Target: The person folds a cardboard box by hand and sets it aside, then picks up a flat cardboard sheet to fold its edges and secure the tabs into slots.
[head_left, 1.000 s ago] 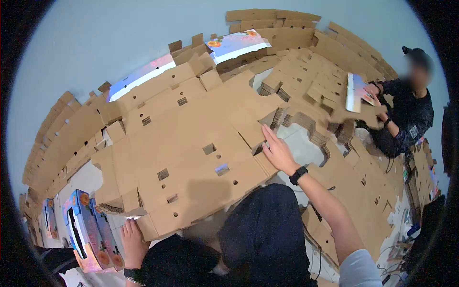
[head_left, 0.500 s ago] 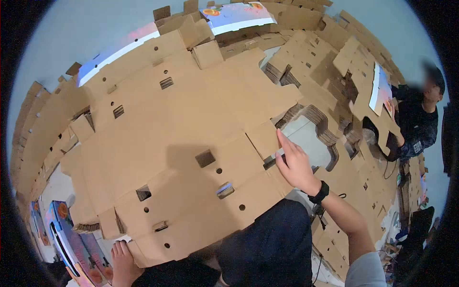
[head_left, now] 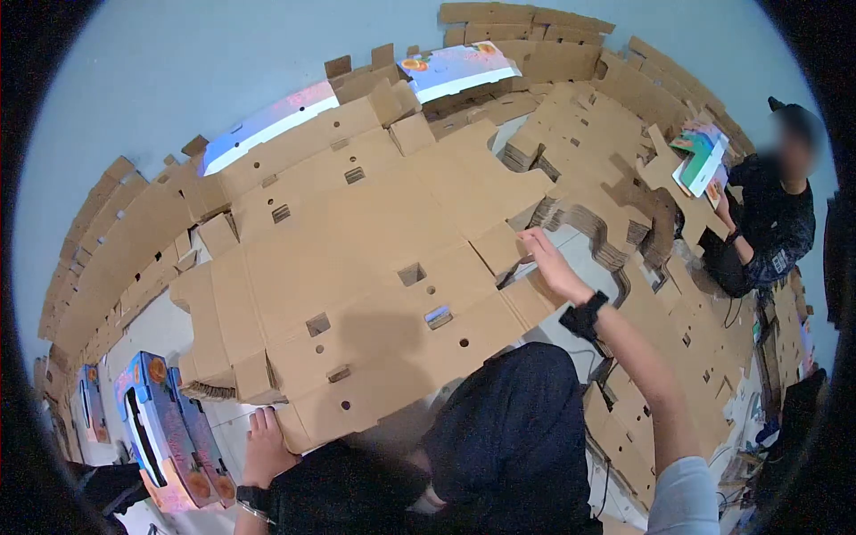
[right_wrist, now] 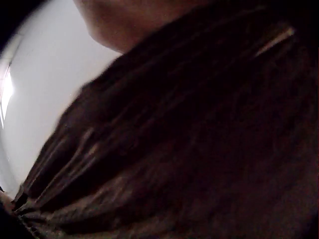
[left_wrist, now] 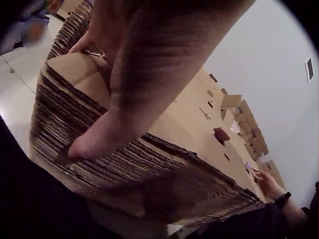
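A thick stack of flat, die-cut cardboard sheets (head_left: 374, 267) lies in front of my knees, with square cutouts and round holes in its top sheet. My left hand (head_left: 266, 444) is at its near left corner. In the left wrist view, the thumb (left_wrist: 94, 144) presses the layered edges while the fingers reach across to the other side of the corner tab. My right hand (head_left: 562, 267) touches the stack's right end beside a slot, fingers fairly straight. Dark cloth (right_wrist: 164, 139) fills most of the right wrist view, hiding that hand's fingertips.
Another person (head_left: 758, 214) at right handles a printed cardboard piece (head_left: 700, 160). More cut cardboard piles (head_left: 580, 134) lie behind and to the right. Printed boxes (head_left: 160, 428) stand at left. Cardboard strips (head_left: 116, 241) line the wall. Cables lie at lower right.
The head view swung down and back. My right hand's spread fingers have drawn together, still at the stack's right end. The left stays at its corner. The other person's printed piece has turned, showing green.
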